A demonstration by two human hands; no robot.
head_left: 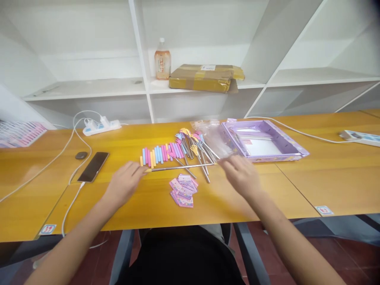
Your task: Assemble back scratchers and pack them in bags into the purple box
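A back scratcher (181, 168) with a long metal rod stretches level between my two hands above the table. My left hand (127, 179) is closed around its yellow end. At the other end, my right hand (240, 174) is closed too, and its fingers hide the tip. Behind the rod lies a row of pink, blue, yellow and purple handles (158, 154). A heap of metal rods with small hand-shaped heads (194, 149) spreads to the right of that row. Small printed cards (184, 191) are piled on the near side of the rod.
A purple open box (297, 153) stands at the right, beside clear plastic bags (212, 134). On the left lie a phone (94, 167) with a cable, a dark round object (81, 155) and a power strip (102, 127). The shelf holds a bottle (162, 61) and a taped carton (202, 81).
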